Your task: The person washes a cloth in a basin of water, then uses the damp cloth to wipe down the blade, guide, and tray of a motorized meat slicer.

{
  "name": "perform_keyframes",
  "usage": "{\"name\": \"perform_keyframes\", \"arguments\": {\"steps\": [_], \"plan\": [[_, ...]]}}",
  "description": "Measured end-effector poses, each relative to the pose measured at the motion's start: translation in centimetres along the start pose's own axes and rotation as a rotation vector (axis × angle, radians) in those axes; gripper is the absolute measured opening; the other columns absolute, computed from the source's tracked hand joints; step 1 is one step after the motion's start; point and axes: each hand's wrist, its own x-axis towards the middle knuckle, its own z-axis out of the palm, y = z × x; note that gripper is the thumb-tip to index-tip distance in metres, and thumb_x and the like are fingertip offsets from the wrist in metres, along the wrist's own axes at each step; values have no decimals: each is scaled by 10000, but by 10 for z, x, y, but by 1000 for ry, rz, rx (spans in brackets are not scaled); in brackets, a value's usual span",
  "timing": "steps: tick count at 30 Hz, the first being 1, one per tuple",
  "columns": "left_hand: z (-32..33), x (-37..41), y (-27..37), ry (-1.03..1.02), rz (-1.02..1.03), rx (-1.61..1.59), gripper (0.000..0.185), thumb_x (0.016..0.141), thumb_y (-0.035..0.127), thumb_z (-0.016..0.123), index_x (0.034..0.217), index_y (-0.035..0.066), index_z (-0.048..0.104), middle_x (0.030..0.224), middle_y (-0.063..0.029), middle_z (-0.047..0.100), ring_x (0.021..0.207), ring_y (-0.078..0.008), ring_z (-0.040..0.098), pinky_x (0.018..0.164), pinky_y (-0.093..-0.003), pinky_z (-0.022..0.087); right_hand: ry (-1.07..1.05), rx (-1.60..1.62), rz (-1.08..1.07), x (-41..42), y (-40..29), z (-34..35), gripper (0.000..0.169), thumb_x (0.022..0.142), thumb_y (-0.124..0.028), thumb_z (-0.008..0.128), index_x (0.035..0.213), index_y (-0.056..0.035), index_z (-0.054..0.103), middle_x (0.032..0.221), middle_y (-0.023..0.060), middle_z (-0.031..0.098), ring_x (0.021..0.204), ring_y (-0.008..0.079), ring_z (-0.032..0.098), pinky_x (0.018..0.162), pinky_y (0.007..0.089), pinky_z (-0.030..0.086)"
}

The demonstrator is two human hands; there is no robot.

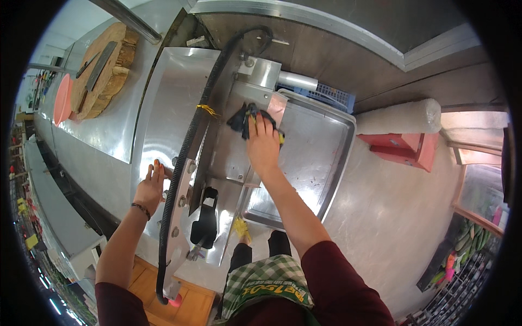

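Observation:
My right hand [263, 142] presses a dark cloth with yellow parts [243, 118] onto the steel plate of a cutting machine [228, 157]. Fingers spread over the cloth, it sits just left of a shallow metal tray [312, 159]. My left hand [151, 187] is by the machine's bolted arm [183, 183], its fingertips near the shiny steel sheet [163, 98]; whether they touch it is unclear. A black corrugated hose [191, 134] with a yellow tie runs along the arm between my hands. Beside the arm, a toothed blade [200, 157] shows. Below it is a black handle-like part [204, 222].
At upper left a round wooden chopping block [110, 77] carries a cleaver [101, 67] and a knife, beside a pink basin [63, 100]. A plastic-wrapped roll [399, 116] and a red box [408, 150] stand right of the tray. Behind it is a blue crate [334, 98].

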Motion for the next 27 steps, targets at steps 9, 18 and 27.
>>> {"name": "perform_keyframes", "arguments": {"steps": [9, 18, 27], "plan": [[-4, 9, 4, 17, 28, 76, 1127, 720, 287, 864, 1532, -103, 187, 1608, -268, 230, 1462, -395, 331, 1021, -342, 535, 22, 17, 53, 45, 15, -8, 524, 810, -121, 664, 1326, -58, 600, 1372, 118, 544, 1282, 299, 478, 1014, 425, 431], [-12, 6, 8, -32, -1, 94, 1145, 711, 362, 866, 1531, -92, 208, 1614, -274, 210, 1452, -385, 361, 982, -338, 552, -92, 342, 351, -90, 37, -60, 511, 807, -44, 691, 1302, -79, 572, 1172, 160, 595, 1072, 381, 591, 928, 449, 496], [-21, 8, 12, -90, -24, 25, 1054, 756, 249, 840, 1540, -61, 207, 1615, -247, 227, 1458, -391, 345, 1059, -382, 498, -8, 148, -206, 23, -19, -24, 430, 757, -49, 692, 1184, -96, 681, 1312, 72, 603, 1231, 288, 518, 975, 424, 431]]}}
